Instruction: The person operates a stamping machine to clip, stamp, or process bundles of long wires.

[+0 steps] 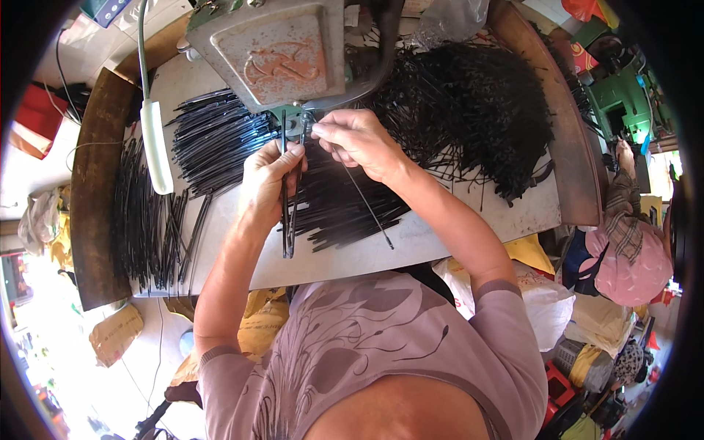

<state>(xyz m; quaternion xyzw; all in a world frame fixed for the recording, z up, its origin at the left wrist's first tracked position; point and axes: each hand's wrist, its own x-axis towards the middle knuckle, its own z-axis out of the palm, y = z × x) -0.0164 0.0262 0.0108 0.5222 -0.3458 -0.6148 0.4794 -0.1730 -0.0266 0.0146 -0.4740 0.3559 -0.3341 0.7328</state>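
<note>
My left hand (265, 174) is closed round a pair of long, flat black strips (287, 224), held upright just in front of the machine's small metal work point (299, 123). Close beside it on the right, my right hand (361, 143) pinches with thumb and forefinger at that same work point. A thin black rod (367, 205) slants down to the right from under its fingers; its lower end has a small thicker tip. What lies between the right fingertips is too small to make out. Above both hands stands the grey machine head (273, 59), with worn orange paint on its cover.
Bundles of black strips lie left (213, 143), far left (147, 220) and under my hands (341, 202). A big tangled heap of black rods (484, 110) fills the right. A white lamp (155, 147) hangs at left. Brown raised boards (103, 198) edge the table. Another person (627, 253) sits at far right.
</note>
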